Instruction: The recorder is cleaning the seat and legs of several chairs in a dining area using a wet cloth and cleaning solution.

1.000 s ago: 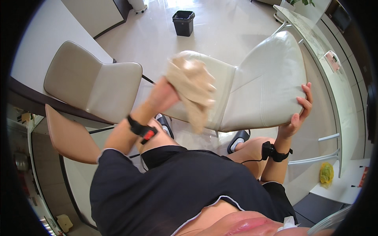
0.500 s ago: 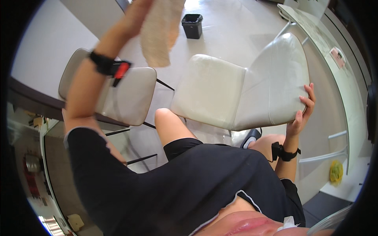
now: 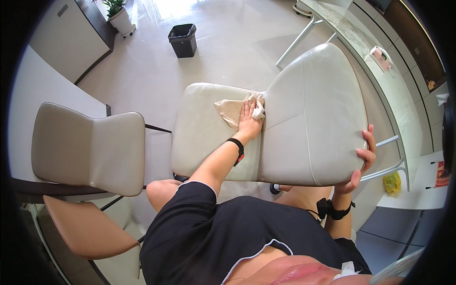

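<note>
We have lowered the cloth [image 3: 229,112], now bearing on the seat [image 3: 204,142] under spread left fingers [image 3: 247,109], with right fingers [image 3: 366,154] curled around the backrest [image 3: 327,118]

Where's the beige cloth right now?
In the head view, just left of centre, the beige cloth lies under the left hand on the pale chair's seat, beside the backrest.

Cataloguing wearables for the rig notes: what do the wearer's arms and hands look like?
Left hand and right hand: bare, no gloves. Left wrist: black strap with a red patch. Right wrist: black band, boxy black module, thin dark cable. Short black sleeves with pale edging.
</note>
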Motion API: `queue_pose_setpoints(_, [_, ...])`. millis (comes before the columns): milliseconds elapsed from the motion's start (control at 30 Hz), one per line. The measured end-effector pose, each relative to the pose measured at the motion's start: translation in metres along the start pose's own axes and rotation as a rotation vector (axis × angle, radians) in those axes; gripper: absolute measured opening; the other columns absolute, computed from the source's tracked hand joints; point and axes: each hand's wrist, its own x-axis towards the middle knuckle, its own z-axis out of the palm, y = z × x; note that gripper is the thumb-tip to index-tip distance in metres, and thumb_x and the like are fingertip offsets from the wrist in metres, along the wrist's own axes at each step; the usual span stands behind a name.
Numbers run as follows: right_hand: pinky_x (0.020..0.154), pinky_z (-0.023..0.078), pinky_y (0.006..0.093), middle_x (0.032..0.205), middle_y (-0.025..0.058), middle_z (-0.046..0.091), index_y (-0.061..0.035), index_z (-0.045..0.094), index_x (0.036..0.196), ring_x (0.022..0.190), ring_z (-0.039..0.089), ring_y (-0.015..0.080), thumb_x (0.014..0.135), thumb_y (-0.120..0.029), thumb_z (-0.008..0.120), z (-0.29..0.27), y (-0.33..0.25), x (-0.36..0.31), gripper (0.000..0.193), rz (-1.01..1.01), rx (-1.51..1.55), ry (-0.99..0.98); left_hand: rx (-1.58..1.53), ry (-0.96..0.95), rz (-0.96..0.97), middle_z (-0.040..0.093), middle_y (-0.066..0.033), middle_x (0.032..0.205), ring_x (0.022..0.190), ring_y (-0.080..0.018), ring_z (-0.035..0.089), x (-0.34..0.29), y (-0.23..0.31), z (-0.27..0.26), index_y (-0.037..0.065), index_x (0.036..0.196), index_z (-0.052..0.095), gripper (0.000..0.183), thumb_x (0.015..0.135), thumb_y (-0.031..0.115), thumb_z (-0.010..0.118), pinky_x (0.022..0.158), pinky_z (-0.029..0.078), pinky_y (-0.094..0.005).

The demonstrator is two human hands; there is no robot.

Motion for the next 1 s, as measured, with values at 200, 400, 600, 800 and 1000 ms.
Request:
queue_pose_setpoints(200, [0.117, 0.022, 0.065, 0.136, 0.0231, 0.05, -0.0109, 0.049, 0.105, 0.143, 0.031, 0.0511, 0.084, -0.043, 0.04, 0.008, -0.001, -0.001, 0.039, 0.041, -0.007, 0.062, -0.187, -0.061, -0.082, 0.026, -0.0026, 0.165, 0.156, -0.0307, 0.008, 0.042, -0.013, -0.013, 0.013, 0.157, 0.031, 0.068, 0.097, 0.04, 0.048, 0.126, 0.011, -0.0449])
queue_pose_setpoints(400, [0.116, 0.021, 0.0651, 0.14, 0.0237, 0.047, -0.0112, 0.048, 0.105, 0.145, 0.028, 0.0505, 0.084, -0.042, 0.039, 0.012, -0.005, -0.001, 0.038, 0.062, 0.046, 0.059, -0.936, -0.125, -0.137, 0.041, -0.0091, 0.156, 0.151, -0.0269, 0.022, 0.047, 0.012, 0.016, 0.01, 0.154, 0.038, 0.061, 0.098, 0.028, 0.052, 0.122, 0.021, -0.0378])
queue_pose_setpoints(600, [0.118, 0.018, 0.0647, 0.142, 0.024, 0.046, -0.0123, 0.048, 0.106, 0.146, 0.024, 0.0497, 0.084, -0.043, 0.041, 0.007, 0.002, -0.003, 0.038, 0.067, 0.056, 0.072, -1.145, 0.096, 0.378, 0.015, -0.0139, 0.165, 0.153, -0.0288, 0.016, 0.013, 0.131, -0.119, 0.014, 0.162, -0.006, 0.102, 0.09, 0.011, 0.066, 0.123, 0.018, -0.0379])
queue_pose_setpoints(800, [0.118, 0.013, 0.065, 0.144, 0.0237, 0.041, -0.0125, 0.047, 0.11, 0.148, 0.02, 0.0492, 0.09, -0.049, 0.045, 0.003, 0.008, -0.008, 0.041, 0.071, 0.19, 0.013, -0.782, 0.038, 0.953, 0.005, -0.0068, 0.171, 0.154, -0.0417, -0.011, 0.005, 0.183, -0.253, 0.026, 0.159, 0.033, 0.075, 0.093, 0.046, 0.062, 0.122, 0.005, -0.0592])
queue_pose_setpoints(1000, [0.119, 0.016, 0.0604, 0.143, 0.0231, 0.043, -0.0129, 0.05, 0.113, 0.148, 0.022, 0.0463, 0.092, -0.054, 0.048, -0.005, 0.006, -0.004, 0.046, 0.02, 0.139, -0.097, -0.662, 0.134, 0.719, 0.006, -0.0052, 0.171, 0.155, -0.0388, -0.008, 0.095, 0.178, -0.24, 0.025, 0.16, 0.03, 0.067, 0.1, 0.044, 0.053, 0.124, 0.003, -0.0532])
